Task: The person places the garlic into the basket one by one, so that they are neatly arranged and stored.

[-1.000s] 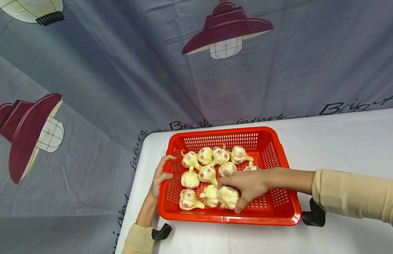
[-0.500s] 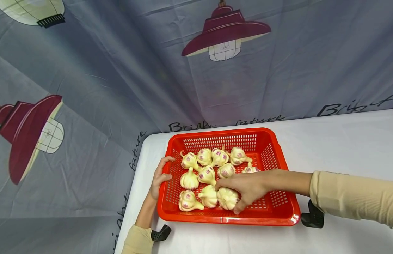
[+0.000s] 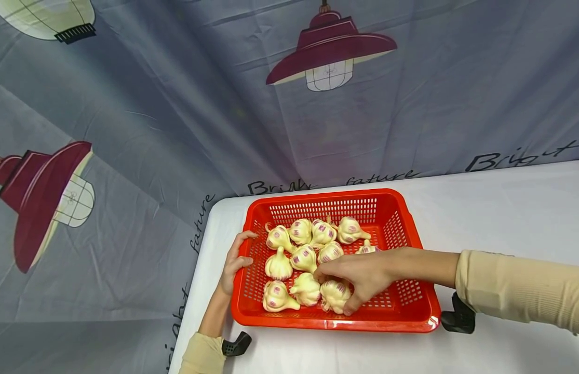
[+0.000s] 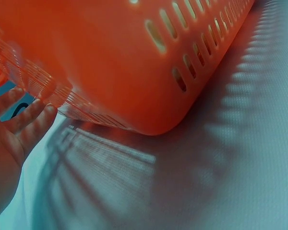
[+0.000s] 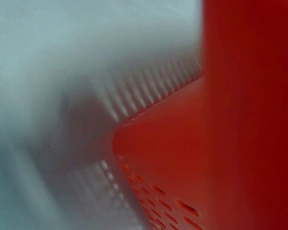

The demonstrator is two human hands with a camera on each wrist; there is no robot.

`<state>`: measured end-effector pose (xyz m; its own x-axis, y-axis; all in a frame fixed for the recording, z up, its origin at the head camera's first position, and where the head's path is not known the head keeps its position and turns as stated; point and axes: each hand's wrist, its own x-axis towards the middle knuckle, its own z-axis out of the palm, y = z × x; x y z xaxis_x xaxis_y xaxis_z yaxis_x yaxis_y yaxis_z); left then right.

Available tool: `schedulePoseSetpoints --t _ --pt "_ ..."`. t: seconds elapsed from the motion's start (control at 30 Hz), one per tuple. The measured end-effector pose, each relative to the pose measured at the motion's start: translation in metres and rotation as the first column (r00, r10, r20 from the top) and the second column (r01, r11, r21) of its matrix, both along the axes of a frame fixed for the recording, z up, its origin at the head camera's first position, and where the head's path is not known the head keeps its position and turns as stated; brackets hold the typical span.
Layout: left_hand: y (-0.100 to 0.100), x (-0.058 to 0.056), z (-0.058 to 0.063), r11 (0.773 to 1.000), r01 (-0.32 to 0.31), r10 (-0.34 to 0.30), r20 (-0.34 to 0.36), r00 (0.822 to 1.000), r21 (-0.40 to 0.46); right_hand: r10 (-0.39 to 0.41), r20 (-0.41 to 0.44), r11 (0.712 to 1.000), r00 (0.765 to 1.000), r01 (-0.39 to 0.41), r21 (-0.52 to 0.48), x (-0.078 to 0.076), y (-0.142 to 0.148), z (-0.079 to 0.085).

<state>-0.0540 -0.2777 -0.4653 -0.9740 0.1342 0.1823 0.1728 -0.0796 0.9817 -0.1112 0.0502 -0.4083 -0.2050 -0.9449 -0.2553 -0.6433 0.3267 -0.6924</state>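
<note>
A red plastic basket with slotted walls holds several garlic bulbs, pale yellow with purple marks. My left hand grips the basket's left rim, index finger and thumb reaching over it. In the left wrist view, other fingers of that hand lie along the outer side of the basket wall. My right hand reaches in over the right side and holds a garlic bulb at the front, thumb on its near side, fingers on its far side. The right wrist view shows only basket wall and cloth, no hand.
The basket stands on a white-covered table. Beside the held bulb lie another garlic bulb and, at the front left, one more. A grey curtain printed with lamps hangs behind and to the left.
The garlic bulb in my right hand has turned, and its purple marks show differently. My right hand has shifted slightly left. My left hand stays at the rim.
</note>
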Motion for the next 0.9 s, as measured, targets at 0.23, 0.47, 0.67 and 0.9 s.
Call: schedulePoseSetpoints --t 0.23,0.47,0.67,0.9 --pt "0.000 -0.001 0.000 1.000 0.002 -0.002 0.006 1.000 0.000 -0.013 0.030 1.000 0.999 0.013 -0.001 -0.002 0.001 0.004" --pt "-0.001 -0.002 -0.001 1.000 0.012 -0.012 0.022 1.000 0.002 -0.027 -0.019 0.998 0.999 0.026 -0.054 -0.008 0.001 0.015" --pt "-0.008 -0.003 0.003 0.996 0.021 -0.015 0.074 0.997 -0.085 -0.079 -0.092 0.994 0.993 0.072 -0.076 -0.016 0.006 0.029" --pt "-0.023 -0.002 0.012 0.967 0.053 -0.031 0.089 0.996 -0.251 -0.194 -0.166 0.975 0.967 0.173 -0.136 -0.026 0.016 0.041"
